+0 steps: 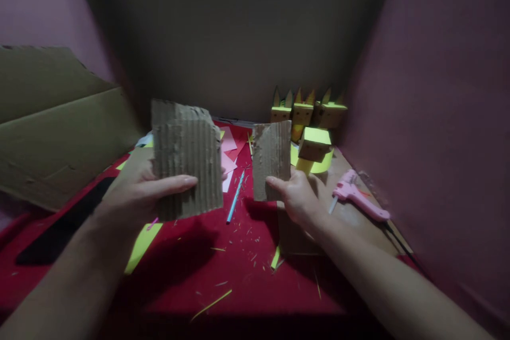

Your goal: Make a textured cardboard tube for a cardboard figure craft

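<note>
My left hand (159,188) grips a larger piece of corrugated cardboard (187,143), its thumb laid across the ridged face and the other fingers mostly hidden behind. A smaller, narrower cardboard piece (272,151) is pinched in my right hand (297,194), thumb in front. Both pieces are held up above the red tabletop, apart from each other, with torn or uneven upper edges. Between and beyond them lies a blue pencil-like stick (236,196) on the red cloth.
A pink glue gun (358,196) rests on a cardboard sheet (303,234) at right. Small box figures with pointed ears (303,111) stand behind, near a yellow-topped box (314,143). Large folded cardboard (59,138) leans at left, above a black flat object (64,228). Yellow paper scraps (143,247) are scattered about.
</note>
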`<state>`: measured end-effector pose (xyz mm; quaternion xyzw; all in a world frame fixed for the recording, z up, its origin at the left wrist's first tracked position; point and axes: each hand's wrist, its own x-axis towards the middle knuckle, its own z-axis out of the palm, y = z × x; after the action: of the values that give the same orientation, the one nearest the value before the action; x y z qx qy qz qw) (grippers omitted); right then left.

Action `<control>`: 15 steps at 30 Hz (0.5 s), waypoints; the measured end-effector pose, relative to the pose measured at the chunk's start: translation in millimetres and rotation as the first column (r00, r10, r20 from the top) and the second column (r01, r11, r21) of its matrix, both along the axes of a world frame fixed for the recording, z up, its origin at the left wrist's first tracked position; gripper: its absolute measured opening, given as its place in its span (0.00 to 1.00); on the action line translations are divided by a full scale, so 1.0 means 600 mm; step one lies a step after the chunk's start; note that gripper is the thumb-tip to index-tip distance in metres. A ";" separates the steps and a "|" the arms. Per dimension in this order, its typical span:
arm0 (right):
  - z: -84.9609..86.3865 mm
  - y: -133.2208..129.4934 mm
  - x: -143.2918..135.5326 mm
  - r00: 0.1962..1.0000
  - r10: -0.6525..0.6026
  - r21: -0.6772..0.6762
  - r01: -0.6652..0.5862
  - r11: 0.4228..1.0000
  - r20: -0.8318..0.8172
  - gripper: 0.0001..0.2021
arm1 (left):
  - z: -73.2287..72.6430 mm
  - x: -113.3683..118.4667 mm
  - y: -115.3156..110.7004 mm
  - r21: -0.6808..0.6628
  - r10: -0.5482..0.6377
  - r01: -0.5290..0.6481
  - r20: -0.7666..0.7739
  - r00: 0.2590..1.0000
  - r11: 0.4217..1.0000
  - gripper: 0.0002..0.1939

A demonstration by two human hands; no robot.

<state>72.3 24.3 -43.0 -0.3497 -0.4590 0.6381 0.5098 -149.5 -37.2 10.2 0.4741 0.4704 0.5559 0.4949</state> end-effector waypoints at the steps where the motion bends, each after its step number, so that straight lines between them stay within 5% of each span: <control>1: 0.000 -0.001 0.000 1.000 0.028 0.009 -0.028 1.000 0.002 0.18 | 0.004 -0.008 -0.001 0.029 0.076 -0.076 0.002 0.997 0.997 0.20; 3: 0.001 -0.003 -0.002 0.995 0.094 0.008 -0.094 0.996 -0.022 0.21 | 0.004 -0.021 0.002 0.026 0.145 -0.144 -0.020 0.989 0.989 0.19; 8: 0.003 -0.010 -0.004 0.977 0.178 -0.133 -0.192 0.972 -0.114 0.25 | -0.022 -0.024 0.029 -0.224 0.038 -0.038 -0.003 0.999 0.974 0.21; 11: -0.003 -0.012 0.001 0.970 0.218 -0.171 -0.234 0.957 -0.108 0.25 | -0.037 -0.020 0.056 -0.223 0.049 -0.069 -0.093 0.994 0.972 0.25; 13: -0.007 -0.012 0.004 0.963 0.248 -0.193 -0.265 0.945 -0.106 0.25 | -0.041 -0.019 0.070 -0.151 0.182 -0.222 -0.240 0.954 0.963 0.30; 15: -0.011 -0.014 0.005 0.950 0.289 -0.206 -0.307 0.929 -0.117 0.24 | -0.039 -0.014 0.075 0.062 0.394 -0.402 -0.381 0.837 0.913 0.35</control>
<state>75.4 16.1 -49.4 -0.3032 -0.4108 0.7694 0.3838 -158.1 7.8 -13.2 0.4606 0.6522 0.5376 0.2713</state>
